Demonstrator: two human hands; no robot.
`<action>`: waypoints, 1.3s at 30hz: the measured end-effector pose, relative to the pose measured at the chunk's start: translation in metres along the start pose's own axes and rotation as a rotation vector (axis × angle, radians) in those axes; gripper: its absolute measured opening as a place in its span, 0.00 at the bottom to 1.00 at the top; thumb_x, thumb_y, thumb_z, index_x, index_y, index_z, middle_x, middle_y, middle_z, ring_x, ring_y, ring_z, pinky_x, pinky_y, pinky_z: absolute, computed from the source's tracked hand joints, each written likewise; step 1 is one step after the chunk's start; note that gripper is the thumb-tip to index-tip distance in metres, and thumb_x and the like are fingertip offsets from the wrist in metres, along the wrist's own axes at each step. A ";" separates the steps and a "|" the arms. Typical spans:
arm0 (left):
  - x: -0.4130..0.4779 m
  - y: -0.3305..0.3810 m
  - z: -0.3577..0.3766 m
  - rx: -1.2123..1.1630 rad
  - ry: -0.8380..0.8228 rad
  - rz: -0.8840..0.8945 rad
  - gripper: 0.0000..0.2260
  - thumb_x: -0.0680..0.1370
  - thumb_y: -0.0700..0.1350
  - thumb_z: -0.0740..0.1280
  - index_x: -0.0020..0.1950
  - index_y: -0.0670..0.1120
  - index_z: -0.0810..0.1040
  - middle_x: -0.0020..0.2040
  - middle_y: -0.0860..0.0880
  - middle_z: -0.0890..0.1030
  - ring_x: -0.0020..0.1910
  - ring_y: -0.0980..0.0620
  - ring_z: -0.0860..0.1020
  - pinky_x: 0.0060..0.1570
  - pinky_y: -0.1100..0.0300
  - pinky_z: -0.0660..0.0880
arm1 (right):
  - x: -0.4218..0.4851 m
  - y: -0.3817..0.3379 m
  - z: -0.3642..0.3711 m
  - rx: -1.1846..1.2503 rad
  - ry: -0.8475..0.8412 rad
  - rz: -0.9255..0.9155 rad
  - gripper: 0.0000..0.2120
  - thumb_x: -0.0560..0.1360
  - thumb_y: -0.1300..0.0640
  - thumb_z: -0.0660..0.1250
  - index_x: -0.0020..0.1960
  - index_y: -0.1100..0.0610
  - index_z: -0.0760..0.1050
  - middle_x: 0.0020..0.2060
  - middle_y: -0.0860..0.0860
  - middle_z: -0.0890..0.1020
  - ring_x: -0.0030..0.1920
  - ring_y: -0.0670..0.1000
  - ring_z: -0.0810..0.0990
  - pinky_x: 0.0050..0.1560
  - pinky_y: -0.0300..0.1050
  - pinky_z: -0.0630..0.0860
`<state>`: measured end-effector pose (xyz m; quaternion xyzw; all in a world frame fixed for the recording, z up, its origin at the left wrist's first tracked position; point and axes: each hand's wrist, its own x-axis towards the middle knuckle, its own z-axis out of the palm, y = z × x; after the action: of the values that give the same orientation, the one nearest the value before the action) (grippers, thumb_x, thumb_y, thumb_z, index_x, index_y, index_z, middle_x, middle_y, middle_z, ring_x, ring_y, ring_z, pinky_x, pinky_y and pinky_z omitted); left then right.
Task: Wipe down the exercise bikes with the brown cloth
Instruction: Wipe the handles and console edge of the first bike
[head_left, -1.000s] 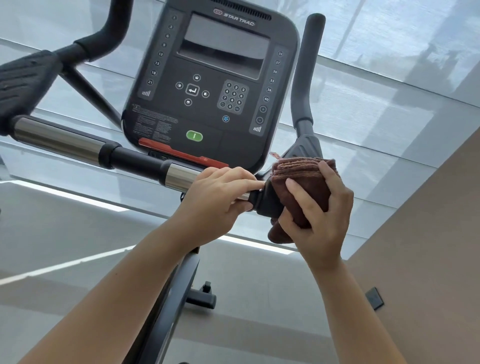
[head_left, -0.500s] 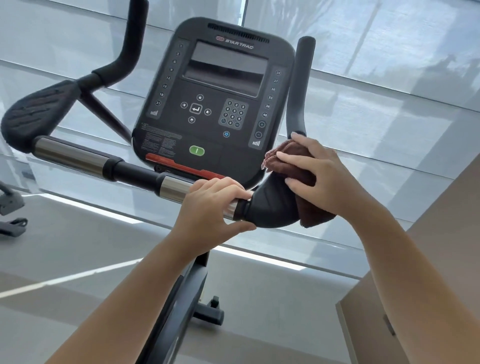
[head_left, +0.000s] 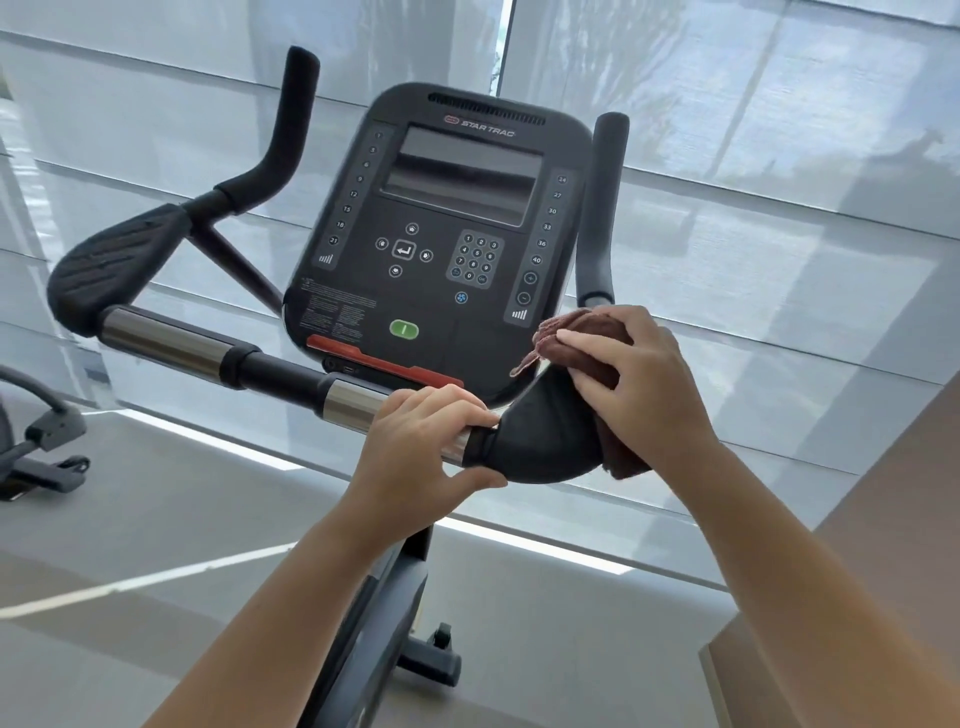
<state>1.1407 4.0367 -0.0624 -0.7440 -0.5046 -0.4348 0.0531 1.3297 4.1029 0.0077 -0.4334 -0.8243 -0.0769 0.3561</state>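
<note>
Exercise bike (head_left: 374, 613) is filling my view, console (head_left: 447, 234) facing me. Left grip (head_left: 415, 447) is clamping round the chrome handlebar (head_left: 171, 343), just beside the black end pad (head_left: 545, 441). Right grip (head_left: 639, 384) is curling over the bunched brown cloth (head_left: 582, 332), pressing it against that pad's upper right side, below the console.

- One head-worn view faces forward, close to the exercise bike (head_left: 400, 582); its console (head_left: 441, 234) sits centre, the handlebar (head_left: 208, 353) crossing below.
- Both forearms (head_left: 275, 613) enter from the bottom edge; window blinds (head_left: 779, 208) fill the background.
</note>
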 end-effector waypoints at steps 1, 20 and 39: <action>-0.001 0.000 0.000 -0.004 0.003 -0.004 0.19 0.62 0.54 0.73 0.48 0.45 0.80 0.47 0.52 0.81 0.48 0.51 0.77 0.51 0.58 0.66 | 0.005 0.000 0.000 0.011 0.010 0.058 0.15 0.72 0.58 0.69 0.58 0.48 0.78 0.60 0.52 0.74 0.56 0.59 0.71 0.54 0.43 0.67; -0.028 -0.046 -0.045 0.151 0.103 -0.081 0.23 0.66 0.49 0.72 0.56 0.37 0.78 0.56 0.41 0.79 0.56 0.42 0.77 0.56 0.42 0.74 | 0.011 -0.114 0.012 0.818 -0.123 0.253 0.11 0.72 0.59 0.67 0.51 0.48 0.81 0.46 0.44 0.84 0.49 0.45 0.81 0.55 0.40 0.75; -0.030 -0.061 -0.041 0.054 0.163 -0.044 0.16 0.70 0.39 0.72 0.57 0.40 0.78 0.56 0.45 0.80 0.57 0.47 0.76 0.60 0.52 0.71 | 0.020 -0.080 0.007 -0.002 -0.787 0.006 0.50 0.53 0.22 0.54 0.72 0.40 0.55 0.73 0.50 0.59 0.72 0.53 0.57 0.70 0.48 0.57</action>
<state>1.0638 4.0236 -0.0804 -0.6933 -0.5263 -0.4810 0.1046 1.2575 4.0703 0.0306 -0.4326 -0.8964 0.0954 0.0128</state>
